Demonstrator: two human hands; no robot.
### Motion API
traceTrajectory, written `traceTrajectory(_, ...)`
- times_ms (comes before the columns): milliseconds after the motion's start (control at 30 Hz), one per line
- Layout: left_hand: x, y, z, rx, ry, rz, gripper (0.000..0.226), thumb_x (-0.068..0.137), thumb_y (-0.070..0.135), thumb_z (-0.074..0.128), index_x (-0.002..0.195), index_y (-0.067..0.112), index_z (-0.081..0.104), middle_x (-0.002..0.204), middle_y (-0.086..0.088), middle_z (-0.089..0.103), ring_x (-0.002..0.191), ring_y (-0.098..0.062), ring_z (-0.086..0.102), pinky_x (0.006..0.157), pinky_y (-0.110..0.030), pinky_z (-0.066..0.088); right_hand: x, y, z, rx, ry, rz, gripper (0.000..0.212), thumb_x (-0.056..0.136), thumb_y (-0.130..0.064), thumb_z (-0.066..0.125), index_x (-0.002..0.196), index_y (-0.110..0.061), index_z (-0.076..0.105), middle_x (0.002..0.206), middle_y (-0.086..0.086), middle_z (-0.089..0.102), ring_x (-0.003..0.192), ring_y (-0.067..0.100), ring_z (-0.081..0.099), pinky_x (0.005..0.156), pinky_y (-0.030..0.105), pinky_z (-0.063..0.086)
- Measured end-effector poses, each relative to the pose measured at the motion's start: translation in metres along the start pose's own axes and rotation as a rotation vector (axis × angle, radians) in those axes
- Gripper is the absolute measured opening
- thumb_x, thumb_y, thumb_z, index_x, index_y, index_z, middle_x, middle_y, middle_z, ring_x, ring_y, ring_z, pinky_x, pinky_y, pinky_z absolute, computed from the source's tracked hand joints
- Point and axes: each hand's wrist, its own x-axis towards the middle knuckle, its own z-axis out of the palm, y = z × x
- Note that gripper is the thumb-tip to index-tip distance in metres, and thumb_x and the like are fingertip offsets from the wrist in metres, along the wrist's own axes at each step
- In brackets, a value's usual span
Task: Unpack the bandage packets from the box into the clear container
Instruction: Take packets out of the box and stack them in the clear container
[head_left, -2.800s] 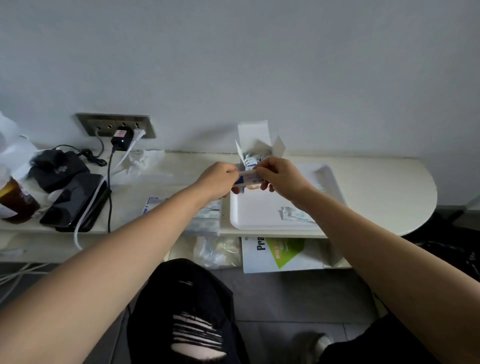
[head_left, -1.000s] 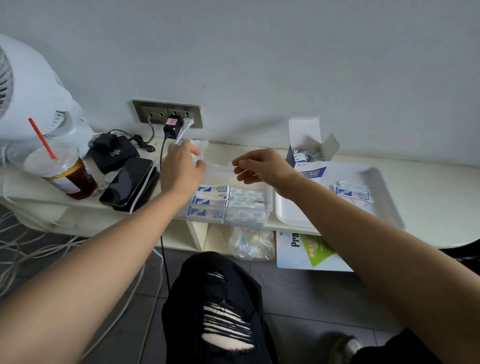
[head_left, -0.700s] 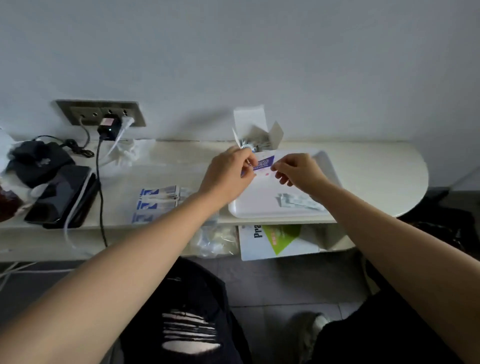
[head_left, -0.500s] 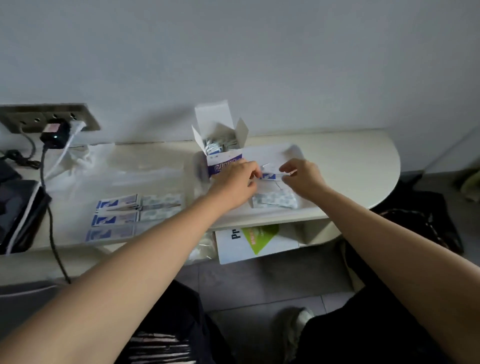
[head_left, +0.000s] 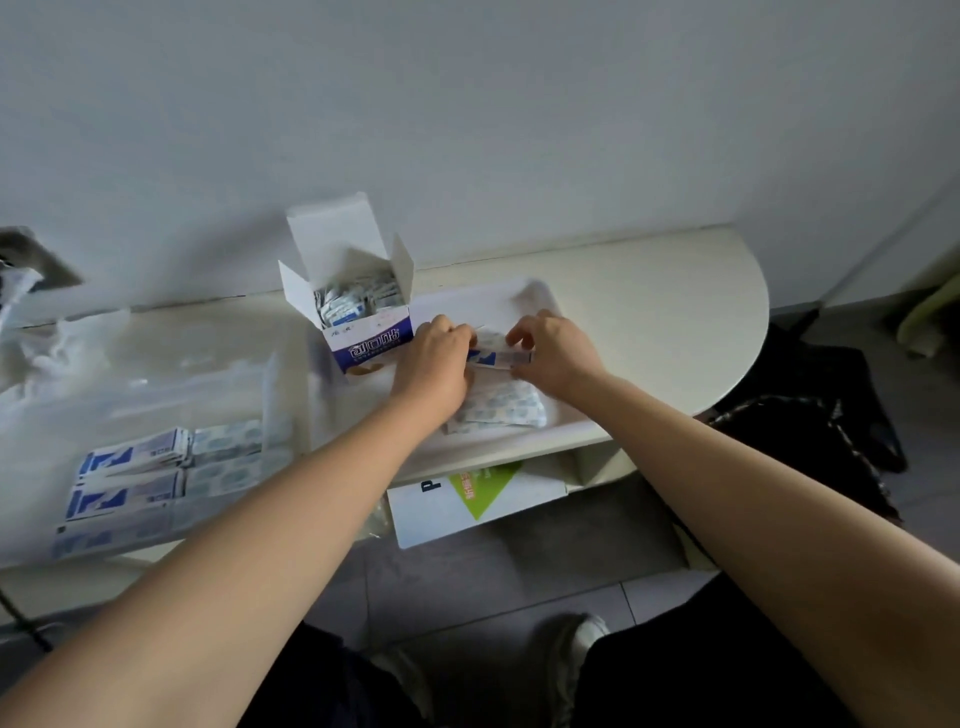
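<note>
Head view: left hand (head_left: 434, 364) and right hand (head_left: 553, 353) each pinch 1 end of a slim stack of bandage packets (head_left: 498, 357) over the tray (head_left: 519, 296), beside the box (head_left: 363, 332), with the clear container (head_left: 156, 374) well left on the counter (head_left: 649, 312); likely light, slick and floppy, so best held by the ends.

Arms outstretched, left hand (head_left: 434, 364) and right hand (head_left: 556, 358) each pinch one bandage packet (head_left: 500, 357).

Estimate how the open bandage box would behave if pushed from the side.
Probably light: the box is thin card holding small packets. It stands upright on the smooth white tray, so it would likely slide, perhaps tip. Its raised flaps look flimsy and would likely bend.
</note>
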Motion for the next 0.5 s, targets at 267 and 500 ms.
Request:
traceTrajectory(267, -0.007, -0.005, -0.007, -0.074, 0.069, 0.001, 0.019, 0.088, 0.009, 0.061, 0.107, 0.014, 0.063, 0.106, -0.007, 0.058, 0.088, -0.027, 0.06, 0.074, -0.039, 0.05, -0.004, -0.005, -0.005, 0.038, -0.023, -0.03, 0.013, 0.077, -0.016, 0.072, 0.085, -0.019, 0.062, 0.088, 0.001, 0.061, 0.08, 0.02, 0.056, 0.067, 0.03, 0.046)
traceTrajectory(500, -0.019, -0.013, -0.029, -0.238, 0.068, -0.102, 0.01, 0.09, 0.018, 0.06, 0.088, 0.018, 0.07, 0.076, -0.002, 0.069, 0.069, -0.019, 0.06, 0.063, -0.029, 0.046, -0.013, -0.011, -0.017, 0.276, 0.002, -0.031, 0.031, 0.092, -0.031, 0.059, 0.081, -0.003, 0.066, 0.074, 0.017, 0.059, 0.062, 0.02, 0.043, 0.056, 0.031, 0.031)
